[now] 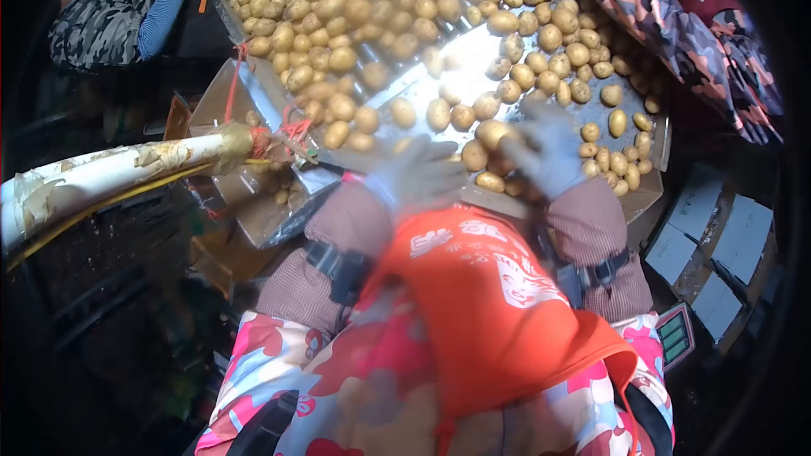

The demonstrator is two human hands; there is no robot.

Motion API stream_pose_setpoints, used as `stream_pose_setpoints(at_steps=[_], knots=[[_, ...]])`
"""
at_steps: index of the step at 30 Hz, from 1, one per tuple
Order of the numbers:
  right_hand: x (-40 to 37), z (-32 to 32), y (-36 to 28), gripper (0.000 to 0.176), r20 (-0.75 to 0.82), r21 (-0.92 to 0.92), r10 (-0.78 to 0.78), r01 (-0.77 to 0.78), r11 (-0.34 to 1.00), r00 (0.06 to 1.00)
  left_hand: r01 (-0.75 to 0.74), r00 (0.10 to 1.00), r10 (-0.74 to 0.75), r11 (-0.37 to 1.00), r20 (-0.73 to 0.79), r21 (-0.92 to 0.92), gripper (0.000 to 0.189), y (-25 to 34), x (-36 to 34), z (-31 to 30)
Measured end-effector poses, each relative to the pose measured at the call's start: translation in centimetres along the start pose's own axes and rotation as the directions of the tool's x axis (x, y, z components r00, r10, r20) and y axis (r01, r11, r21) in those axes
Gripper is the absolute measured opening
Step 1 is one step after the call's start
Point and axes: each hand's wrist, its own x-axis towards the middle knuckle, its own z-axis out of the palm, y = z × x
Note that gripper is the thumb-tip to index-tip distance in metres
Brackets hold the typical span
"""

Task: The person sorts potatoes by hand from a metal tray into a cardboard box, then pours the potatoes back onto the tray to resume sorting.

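Both my hands wear pale gloves and are over the near edge of a metal sorting table (422, 89) covered with potatoes (338, 0). My left hand (418, 173) is blurred, its fingers spread and pointing right, with no potato seen in it. Just beyond its fingertips lie a few loose potatoes (475, 156). On the right, my right hand (545, 152) is smeared by motion beside a larger potato (494, 132); whether its fingers grip that potato is unclear.
A taped white pole (118, 173) comes in from the left beside a cardboard box (262, 203) tied with red string. Co-workers' sleeves (165, 13) (667, 25) show at upper left and upper right. Cartons (714, 245) and a scale display (676, 338) are at right.
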Motion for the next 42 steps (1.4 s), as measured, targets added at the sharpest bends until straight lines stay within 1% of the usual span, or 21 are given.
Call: stream_pose_setpoints(at_steps=[3,5,6,7,9,15,18,19,21,22,25,27,29,30,32,33,35,37,39,40,42], knots=[[1.0,0.2,-2.8,0.04,0.164,0.144,-0.145,0.122,0.982,0.976,-0.532,0.82,0.497,0.481,0.283,0.697,0.048,-5.3,7.0,-6.5],[0.7,1.7,-2.9,0.04,0.276,-0.116,-0.218,0.258,0.959,0.936,-0.586,0.809,0.506,0.661,0.298,0.469,0.048,-5.5,7.0,-7.2],[0.4,2.9,-2.7,0.04,0.338,-0.233,-0.236,0.324,0.917,0.911,-0.353,0.912,0.349,0.935,0.215,-0.018,0.047,-4.0,3.8,-6.7],[0.1,4.1,-2.4,0.04,0.26,-0.236,-0.235,0.298,0.925,0.937,-0.005,0.961,0.145,0.861,0.234,-0.509,0.046,-3.0,1.2,-5.9],[0.1,6.2,-1.8,0.039,0.098,-0.23,-0.237,0.254,0.939,0.967,-0.273,0.96,0.27,0.962,0.079,0.031,0.044,-2.7,-2.1,-4.3],[4.2,4.9,-4.7,0.042,0.09,-0.061,-0.044,0.05,0.997,0.995,-0.365,0.93,0.362,0.883,0.069,0.294,0.042,-1.6,-3.1,-2.7],[5.4,4.6,-4.1,0.035,0.138,0.158,-0.379,0.358,0.92,0.915,-0.485,0.862,0.478,0.683,0.169,0.546,0.041,-0.9,-2.6,-1.6],[7.1,4.8,-3.1,0.035,0.225,0.245,-0.332,0.276,0.929,0.916,-0.513,0.838,0.51,0.615,0.194,0.599,0.041,-0.7,-2.4,-1.1],[10.9,3.1,-1.4,0.039,0.261,0.349,-0.102,0.004,0.937,0.96,-0.504,0.859,0.482,0.741,0.17,0.445,0.04,-0.7,-1.7,-1.5],[12.9,1.6,0.4,0.044,0.167,0.316,0.089,-0.139,0.939,0.982,-0.384,0.916,0.368,0.92,0.158,0.082,0.042,-0.7,-0.9,-2.7],[17.7,1.5,8.7,0.059,-0.168,-0.29,0.052,-0.1,0.952,0.984,-0.1,0.816,0.28,0.93,0.506,-0.354,0.048,-1.3,-3.6,-9.1],[17.3,4.8,9.0,0.059,-0.147,-0.617,-0.036,-0.064,0.784,0.988,-0.43,0.836,0.514,0.831,0.193,-0.352,0.049,-1.8,-10.0,-10.0],[17.2,5.8,7.8,0.054,-0.014,-0.593,0.144,-0.124,0.795,0.989,-0.587,0.769,0.639,0.708,0.004,-0.393,0.05,-0.9,-14.5,-15.9],[17.3,5.6,6.7,0.052,0.056,-0.592,0.224,-0.148,0.792,0.973,-0.768,0.641,0.655,0.562,-0.401,-0.309,0.053,0.6,-15.8,-17.7],[16.6,3.8,4.4,0.044,0.033,-0.324,0.255,-0.231,0.917,0.966,-0.864,0.383,0.403,0.474,-0.831,-0.169,0.051,0.9,-17.5,-18.7],[16.1,3.0,3.3,0.039,0.033,-0.181,0.276,-0.265,0.947,0.961,-0.832,0.372,0.241,0.514,-0.897,-0.207,0.047,1.3,-18.3,-15.1],[15.8,3.0,0.9,0.036,0.039,0.029,0.305,-0.307,0.951,0.951,-0.741,0.415,0.489,0.671,-0.767,0.027,0.035,-0.8,-16.6,-16.8],[13.9,1.4,-6.0,0.034,0.357,0.631,0.445,-0.564,0.533,0.821,-0.634,0.561,0.618,0.748,-0.551,0.193,0.032,-1.6,-13.3,-13.2],[11.4,5.0,-6.0,0.033,0.518,0.632,-0.083,-0.316,0.708,0.851,-0.524,0.623,0.709,0.692,-0.331,0.497,0.028,-1.7,-9.0,-9.4],[10.4,5.5,-7.2,0.031,0.193,0.535,-0.235,0.098,0.839,0.953,-0.446,0.603,0.763,0.564,-0.232,0.694,0.026,-1.3,-6.8,-8.4],[8.9,5.4,-5.3,0.031,0.025,0.247,-0.295,0.28,0.928,0.955,-0.327,0.572,0.819,0.283,-0.05,0.902,0.024,-0.6,-3.8,-8.2]])
